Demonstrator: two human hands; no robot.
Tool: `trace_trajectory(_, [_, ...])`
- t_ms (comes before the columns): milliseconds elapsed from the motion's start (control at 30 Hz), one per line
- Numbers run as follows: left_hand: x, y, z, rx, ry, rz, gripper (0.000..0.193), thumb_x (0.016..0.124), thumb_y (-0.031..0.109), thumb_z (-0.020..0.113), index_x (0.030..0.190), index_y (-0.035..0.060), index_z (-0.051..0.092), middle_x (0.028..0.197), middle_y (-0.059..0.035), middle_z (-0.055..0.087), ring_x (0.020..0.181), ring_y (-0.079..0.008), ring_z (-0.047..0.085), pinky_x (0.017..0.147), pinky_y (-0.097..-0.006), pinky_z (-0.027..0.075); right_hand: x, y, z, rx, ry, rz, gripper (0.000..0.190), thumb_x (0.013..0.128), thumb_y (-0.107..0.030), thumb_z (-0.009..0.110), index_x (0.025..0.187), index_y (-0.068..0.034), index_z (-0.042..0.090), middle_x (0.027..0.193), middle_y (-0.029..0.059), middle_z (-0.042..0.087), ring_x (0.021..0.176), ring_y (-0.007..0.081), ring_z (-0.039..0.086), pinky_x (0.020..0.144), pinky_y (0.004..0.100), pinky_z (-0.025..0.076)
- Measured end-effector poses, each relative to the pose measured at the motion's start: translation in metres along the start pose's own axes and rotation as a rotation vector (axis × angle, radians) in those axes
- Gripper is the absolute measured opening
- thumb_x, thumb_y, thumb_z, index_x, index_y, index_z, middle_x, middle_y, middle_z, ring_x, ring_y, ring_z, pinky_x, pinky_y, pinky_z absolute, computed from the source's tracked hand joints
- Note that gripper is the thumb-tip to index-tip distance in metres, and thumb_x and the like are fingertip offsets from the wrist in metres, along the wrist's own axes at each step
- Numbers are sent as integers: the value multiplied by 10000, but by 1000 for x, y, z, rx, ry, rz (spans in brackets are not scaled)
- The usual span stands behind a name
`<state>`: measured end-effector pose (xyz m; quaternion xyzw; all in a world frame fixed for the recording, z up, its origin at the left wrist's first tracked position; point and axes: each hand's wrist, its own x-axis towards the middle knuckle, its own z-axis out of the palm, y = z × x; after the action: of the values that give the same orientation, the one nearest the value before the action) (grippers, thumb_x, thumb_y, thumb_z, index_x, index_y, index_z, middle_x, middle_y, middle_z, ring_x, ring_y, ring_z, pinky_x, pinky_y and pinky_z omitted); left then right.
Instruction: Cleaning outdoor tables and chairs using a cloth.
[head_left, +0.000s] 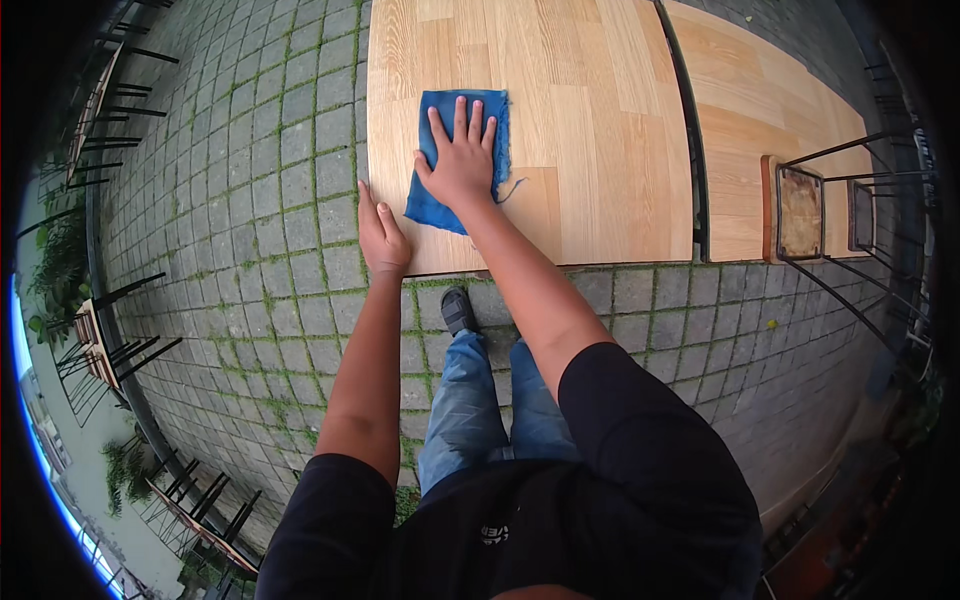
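Observation:
My right hand (462, 161) lies flat on a blue cloth (442, 204), fingers spread, pressing it against the wood-grain tabletop (600, 187). The cloth is a rough rectangle with a frayed right edge, and a loose thread trails from it onto the wood. At the near left corner of the table, my left hand (384, 236) rests along the edge. Its fingers are extended and its thumb stands apart. Whether any fingers curl under the edge is hidden.
A second wooden tabletop (765, 97) stands to the right across a narrow dark gap. Upturned stools (801, 210) with metal legs sit on it. Mossy paving (292, 150) surrounds the tables. More upturned furniture (97, 341) lines the far left, near plants (124, 472).

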<state>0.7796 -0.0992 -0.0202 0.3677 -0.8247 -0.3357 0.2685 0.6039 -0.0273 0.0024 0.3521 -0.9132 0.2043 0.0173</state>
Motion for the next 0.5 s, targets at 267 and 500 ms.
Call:
trace_trajectory(267, [-7, -28, -16, -169, -68, -76, 598, 1151, 296, 385, 1601, -90, 467, 1609, -289, 538, 1503, -402, 518, 1258, -445, 373, -130, -12, -26, 159, -152, -127, 830, 953, -535, 710, 1693, -260, 451, 1804, 233, 225, 1670, 471, 168, 1327, 638, 117])
trace_trajectory(500, [-6, -29, -10, -175, -44, -37, 599, 1127, 278, 421, 1614, -71, 457, 1594, -291, 551, 1483, -426, 532, 1241, -470, 391, -46, 34, -25, -90, 0, 93, 831, 974, -554, 672, 1708, -254, 420, 1799, 259, 215, 1663, 496, 156, 1328, 646, 96])
